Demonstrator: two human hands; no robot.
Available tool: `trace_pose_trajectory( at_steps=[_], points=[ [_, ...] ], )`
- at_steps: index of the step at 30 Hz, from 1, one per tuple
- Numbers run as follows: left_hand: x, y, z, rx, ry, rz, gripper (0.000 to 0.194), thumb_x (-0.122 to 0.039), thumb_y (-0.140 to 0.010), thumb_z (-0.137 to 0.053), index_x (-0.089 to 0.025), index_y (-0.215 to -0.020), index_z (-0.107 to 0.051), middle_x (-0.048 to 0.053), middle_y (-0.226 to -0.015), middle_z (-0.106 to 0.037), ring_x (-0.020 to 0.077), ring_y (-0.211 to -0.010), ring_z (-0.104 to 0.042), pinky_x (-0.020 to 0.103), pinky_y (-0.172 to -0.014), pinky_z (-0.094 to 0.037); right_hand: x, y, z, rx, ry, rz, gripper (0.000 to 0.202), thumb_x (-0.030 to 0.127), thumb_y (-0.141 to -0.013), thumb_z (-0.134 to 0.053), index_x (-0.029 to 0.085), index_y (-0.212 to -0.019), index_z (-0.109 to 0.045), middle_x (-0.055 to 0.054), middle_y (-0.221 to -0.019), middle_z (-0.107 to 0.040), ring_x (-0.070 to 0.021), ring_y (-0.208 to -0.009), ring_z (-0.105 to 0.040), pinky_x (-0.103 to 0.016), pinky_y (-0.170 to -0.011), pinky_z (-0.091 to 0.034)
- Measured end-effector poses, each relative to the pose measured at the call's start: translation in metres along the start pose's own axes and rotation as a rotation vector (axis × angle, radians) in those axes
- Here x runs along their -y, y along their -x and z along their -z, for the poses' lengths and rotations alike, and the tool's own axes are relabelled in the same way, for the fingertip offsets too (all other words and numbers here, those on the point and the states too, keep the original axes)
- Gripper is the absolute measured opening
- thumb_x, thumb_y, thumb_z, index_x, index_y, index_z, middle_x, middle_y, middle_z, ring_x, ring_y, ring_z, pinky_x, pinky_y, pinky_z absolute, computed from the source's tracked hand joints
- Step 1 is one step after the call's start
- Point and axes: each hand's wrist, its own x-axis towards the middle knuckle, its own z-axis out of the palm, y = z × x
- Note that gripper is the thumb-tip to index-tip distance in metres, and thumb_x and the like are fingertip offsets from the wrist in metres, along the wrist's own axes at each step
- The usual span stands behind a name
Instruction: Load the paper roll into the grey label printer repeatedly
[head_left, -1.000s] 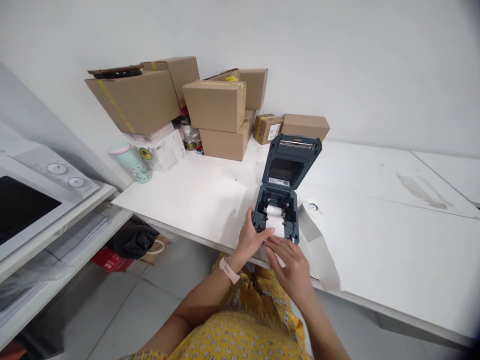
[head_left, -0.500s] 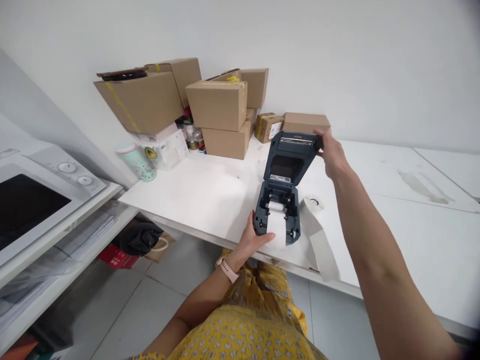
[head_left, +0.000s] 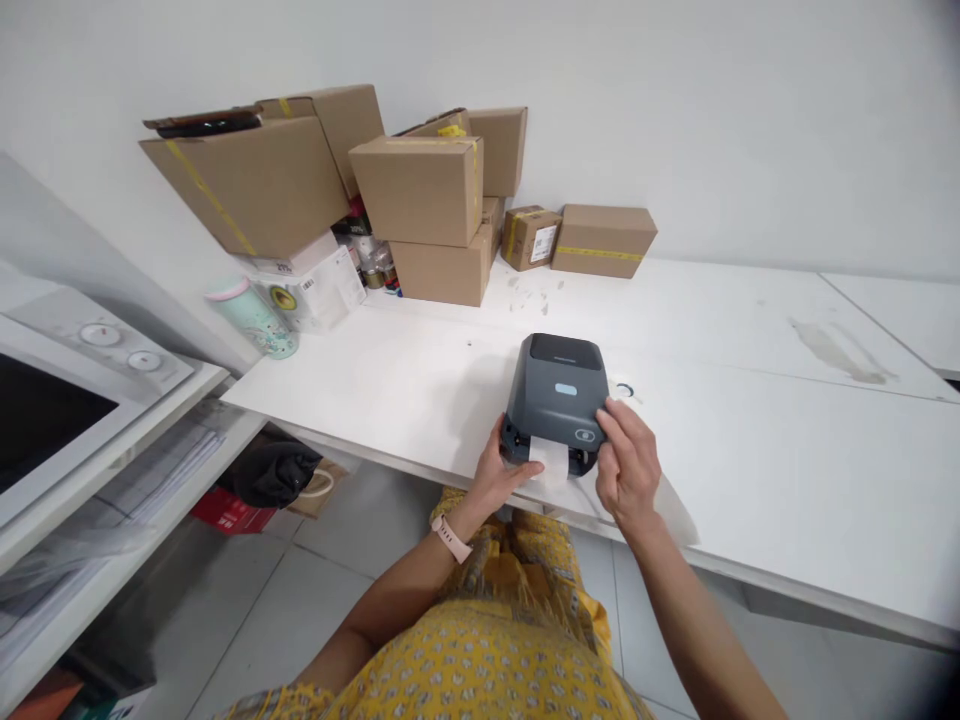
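A dark grey label printer (head_left: pixel 564 385) sits near the front edge of the white table, its lid lowered but with a gap still showing at the front. White label paper (head_left: pixel 551 462) comes out through that gap. My left hand (head_left: pixel 499 475) grips the printer's front left side, its thumb pressing on the paper. At the lid's front right corner, my right hand (head_left: pixel 628 460) holds the edge with curled fingers. Behind my right hand, a strip of backing paper (head_left: pixel 675 512) hangs toward the table edge, partly hidden.
Cardboard boxes (head_left: pixel 416 190) are stacked against the wall at the back left, with smaller boxes (head_left: pixel 604 240) beside them. A mint tumbler (head_left: pixel 259 322) leans near a white box (head_left: pixel 319 288). On the left, a microwave (head_left: pixel 75 380) stands on a shelf above papers.
My right hand has swung the printer's lid down from upright to nearly closed, moving toward me. My left hand stays on the printer's base and paper.
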Motion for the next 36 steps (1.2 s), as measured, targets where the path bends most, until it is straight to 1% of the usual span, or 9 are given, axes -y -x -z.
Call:
trace_pose_trajectory(
  at_steps=[5, 11, 13, 15, 19, 23, 31, 34, 36],
  points=[
    [-0.007, 0.005, -0.002, 0.008, 0.076, 0.014, 0.1, -0.042, -0.064, -0.091, -0.02, -0.148, -0.042, 0.015, -0.146, -0.055, 0.0341, -0.137, -0.051, 0.049, -0.118, -0.038, 0.005, 0.035, -0.01, -0.008, -0.052, -0.031, 0.044, 0.014, -0.092, -0.049, 0.025, -0.133, -0.061, -0.01, -0.143, -0.061, -0.0312, -0.134, -0.056, -0.056, -0.102, -0.052],
    [-0.021, 0.003, -0.01, -0.071, 0.198, 0.041, 0.072, -0.061, -0.084, -0.069, -0.019, -0.138, -0.048, 0.016, -0.144, -0.056, 0.0294, -0.135, -0.053, 0.043, -0.115, -0.041, 0.024, 0.027, -0.028, -0.219, -0.178, -0.481, 0.017, 0.029, -0.096, -0.056, 0.022, -0.09, -0.07, -0.008, -0.114, -0.071, -0.0255, -0.115, -0.063, -0.053, -0.103, -0.047],
    [-0.024, 0.002, -0.013, -0.122, 0.206, 0.083, 0.067, -0.059, -0.084, -0.071, -0.019, -0.133, -0.05, 0.015, -0.139, -0.059, 0.0289, -0.13, -0.056, 0.044, -0.112, -0.043, 0.027, 0.021, -0.033, -0.257, -0.269, -0.66, 0.018, 0.036, -0.09, -0.066, 0.022, -0.1, -0.07, -0.008, -0.119, -0.069, -0.0257, -0.119, -0.061, -0.053, -0.109, -0.043],
    [-0.027, 0.0, -0.016, -0.161, 0.215, 0.103, 0.064, -0.057, -0.083, -0.073, -0.02, -0.13, -0.05, 0.015, -0.135, -0.062, 0.0282, -0.126, -0.059, 0.044, -0.109, -0.046, 0.027, 0.018, -0.037, -0.267, -0.442, -0.878, 0.046, 0.043, -0.084, -0.072, 0.025, -0.126, -0.063, -0.01, -0.138, -0.06, -0.0271, -0.131, -0.054, -0.052, -0.113, -0.04],
    [-0.031, -0.001, -0.019, -0.199, 0.188, 0.109, 0.062, -0.057, -0.082, -0.073, -0.02, -0.127, -0.052, 0.014, -0.133, -0.062, 0.0274, -0.124, -0.059, 0.041, -0.106, -0.047, 0.018, 0.021, -0.036, -0.116, -0.801, -1.212, 0.077, 0.051, -0.082, -0.071, 0.03, -0.15, -0.043, -0.007, -0.158, -0.044, -0.0286, -0.142, -0.046, -0.05, -0.115, -0.04],
    [-0.03, -0.002, -0.019, -0.196, 0.142, 0.093, 0.061, -0.058, -0.082, -0.071, -0.02, -0.125, -0.051, 0.013, -0.133, -0.061, 0.0271, -0.123, -0.059, 0.04, -0.105, -0.048, 0.008, 0.029, -0.033, 0.038, -0.861, -1.158, 0.075, 0.05, -0.088, -0.064, 0.028, -0.154, -0.038, -0.008, -0.152, -0.053, -0.0284, -0.135, -0.054, -0.05, -0.111, -0.046],
    [-0.019, -0.012, -0.019, -0.224, 0.047, 0.025, 0.057, -0.06, -0.081, -0.07, -0.02, -0.118, -0.052, 0.012, -0.125, -0.064, 0.026, -0.114, -0.062, 0.04, -0.1, -0.049, -0.002, 0.04, -0.041, 0.037, -0.731, -1.058, 0.075, 0.049, -0.091, -0.06, 0.026, -0.157, -0.033, -0.013, -0.157, -0.046, -0.0328, -0.136, -0.053, -0.054, -0.105, -0.05],
    [-0.019, -0.009, -0.016, -0.19, 0.067, 0.031, 0.06, -0.06, -0.081, -0.07, -0.019, -0.121, -0.051, 0.013, -0.125, -0.064, 0.0259, -0.115, -0.061, 0.04, -0.1, -0.049, 0.008, 0.032, -0.038, -0.004, -0.541, -0.928, 0.072, 0.046, -0.094, -0.056, 0.028, -0.159, -0.03, -0.012, -0.163, -0.036, -0.0331, -0.147, -0.041, -0.058, -0.115, -0.04],
    [-0.024, 0.003, -0.012, -0.176, 0.07, 0.064, 0.065, -0.059, -0.082, -0.071, -0.02, -0.128, -0.048, 0.014, -0.131, -0.06, 0.0251, -0.116, -0.061, 0.039, -0.099, -0.048, 0.017, 0.022, -0.033, -0.018, -0.334, -0.736, 0.061, 0.044, -0.096, -0.054, 0.032, -0.154, -0.04, -0.008, -0.166, -0.032, -0.0324, -0.153, -0.029, -0.062, -0.121, -0.027]
  ],
)
